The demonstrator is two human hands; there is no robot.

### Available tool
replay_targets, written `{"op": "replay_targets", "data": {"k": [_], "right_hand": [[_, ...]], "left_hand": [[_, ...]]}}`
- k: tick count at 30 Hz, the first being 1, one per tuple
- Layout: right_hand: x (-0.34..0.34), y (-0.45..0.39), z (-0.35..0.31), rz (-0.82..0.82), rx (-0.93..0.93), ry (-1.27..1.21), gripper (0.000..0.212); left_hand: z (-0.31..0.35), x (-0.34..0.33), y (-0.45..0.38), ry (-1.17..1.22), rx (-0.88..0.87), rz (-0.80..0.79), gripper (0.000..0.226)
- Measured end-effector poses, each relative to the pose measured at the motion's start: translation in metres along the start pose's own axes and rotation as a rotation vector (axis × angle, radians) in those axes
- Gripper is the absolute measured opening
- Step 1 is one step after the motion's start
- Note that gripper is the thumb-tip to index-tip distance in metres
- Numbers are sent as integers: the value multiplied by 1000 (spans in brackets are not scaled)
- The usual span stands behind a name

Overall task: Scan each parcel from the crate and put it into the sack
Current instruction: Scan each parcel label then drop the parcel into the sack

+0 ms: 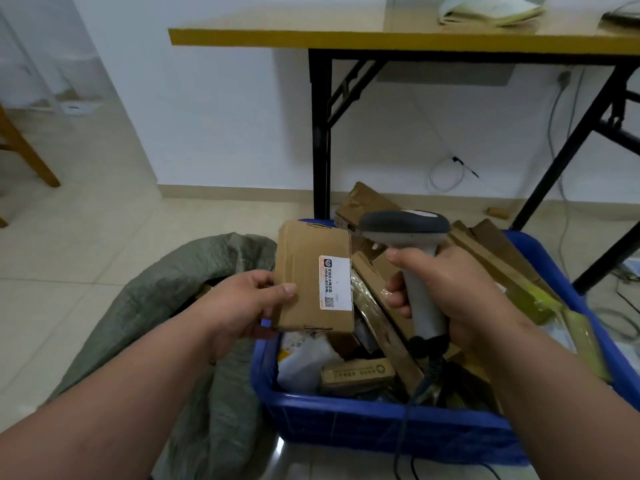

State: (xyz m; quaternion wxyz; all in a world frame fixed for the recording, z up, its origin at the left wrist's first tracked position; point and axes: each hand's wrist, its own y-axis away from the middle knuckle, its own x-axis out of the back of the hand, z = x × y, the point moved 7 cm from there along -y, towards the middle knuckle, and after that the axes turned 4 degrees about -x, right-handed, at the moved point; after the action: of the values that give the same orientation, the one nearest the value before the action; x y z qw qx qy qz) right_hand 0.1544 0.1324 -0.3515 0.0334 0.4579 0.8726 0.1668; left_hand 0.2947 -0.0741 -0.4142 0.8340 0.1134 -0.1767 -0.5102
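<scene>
1. The sack [180,306], grey-green woven cloth, lies slumped on the floor just beside the left wall of the crate [381,420]. Its mouth gapes under your left forearm, so the drop is a short move leftward and down.
2. The crate is blue and heaped with cardboard parcels, some jutting over its far rim. What lies at the bottom is hidden under the pile.
3. Your left hand [242,306] holds the parcel [308,275] above the crate's near-left corner. The grip is a pinch on its left edge, thumb on the front face, fingers hidden behind. The long axis runs up and away from you, and the label [335,283] faces you.
4. Your right hand [460,299] has its fingers wrapped around the handle of the scanner [408,237], which is just right of the parcel. The head points left, toward the label side.
5. The coming scan, I judge, turns on the scanner's window meeting the small code at the label's lower end. The window itself is out of sight, and the print is too blurred to read.
6. The scanner's cable drops past the crate's near wall and is cut off by the lower edge.
</scene>
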Motion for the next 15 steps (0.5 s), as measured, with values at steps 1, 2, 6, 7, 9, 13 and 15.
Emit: {"op": "replay_targets", "data": {"k": [1, 2, 6, 7, 9, 13, 15], "right_hand": [[0, 2, 1, -13, -5, 25, 19], [-2, 4, 2, -27, -6, 60, 21], [-15, 14, 0, -94, 19, 209, 24], [-19, 16, -1, -114, 30, 247, 22], [-26, 18, -3, -156, 57, 320, 18], [-37, 19, -5, -207, 100, 394, 12], [-43, 17, -3, -223, 102, 432, 12]], "left_hand": [[2, 3, 2, 5, -11, 4, 23], [3, 8, 3, 13, -22, 14, 22], [7, 32, 6, 53, -73, 100, 20], [7, 39, 5, 56, -87, 133, 23], [7, 51, 2, 49, -110, 204, 30], [7, 68, -4, 63, -131, 275, 38], [3, 75, -7, 107, -117, 298, 33]]}}
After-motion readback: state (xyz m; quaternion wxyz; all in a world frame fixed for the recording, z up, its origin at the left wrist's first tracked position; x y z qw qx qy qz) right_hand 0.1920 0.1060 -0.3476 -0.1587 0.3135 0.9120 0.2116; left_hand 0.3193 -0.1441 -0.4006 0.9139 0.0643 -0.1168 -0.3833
